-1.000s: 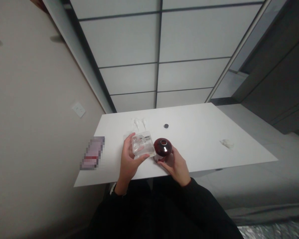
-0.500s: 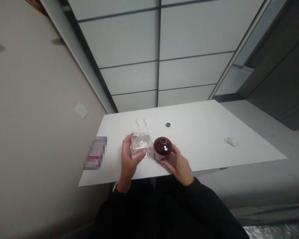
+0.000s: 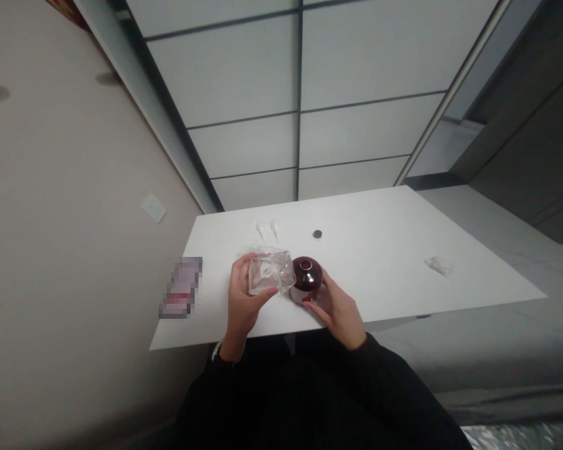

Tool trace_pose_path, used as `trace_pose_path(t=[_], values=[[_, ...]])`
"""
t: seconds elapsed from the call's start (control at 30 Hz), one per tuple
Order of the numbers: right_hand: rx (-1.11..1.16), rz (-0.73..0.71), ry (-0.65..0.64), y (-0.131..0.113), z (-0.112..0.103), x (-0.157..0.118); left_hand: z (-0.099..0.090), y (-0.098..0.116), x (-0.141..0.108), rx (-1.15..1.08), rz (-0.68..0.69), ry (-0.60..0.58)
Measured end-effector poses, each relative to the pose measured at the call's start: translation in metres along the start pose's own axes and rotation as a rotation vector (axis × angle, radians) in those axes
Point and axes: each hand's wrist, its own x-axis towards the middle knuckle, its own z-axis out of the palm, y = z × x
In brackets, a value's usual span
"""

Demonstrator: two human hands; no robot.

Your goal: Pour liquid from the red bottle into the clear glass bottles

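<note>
My left hand grips a clear, see-through box, fingers at its left side and thumb along its near edge. The box is tilted, and its right side overlaps the edge of a dark red, rounded jar with a ring-shaped mark on its top. My right hand holds that jar from the right, thumb at its near side. The jar is upright over the white table. Whether the two objects touch is hard to tell.
Two small whitish items lie behind the box. A small dark disc sits further back. Crumpled clear plastic rests at the right. A pixelated pinkish object lies at the left edge, near the wall.
The clear box has tilted in my left hand, and its right side has moved up and right, over the jar's edge. My right hand has barely moved.
</note>
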Motion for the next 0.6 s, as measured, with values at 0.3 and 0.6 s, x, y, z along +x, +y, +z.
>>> trace_pose_path(t=[0.3,0.6], values=[[0.025,0.046,-0.044,-0.002,-0.003,0.002,0.001,0.007,0.008,0.038,0.049,-0.017],[0.007,-0.002,-0.007,0.002,0.0,0.001,-0.001,0.009,0.012,0.062,0.086,-0.036]])
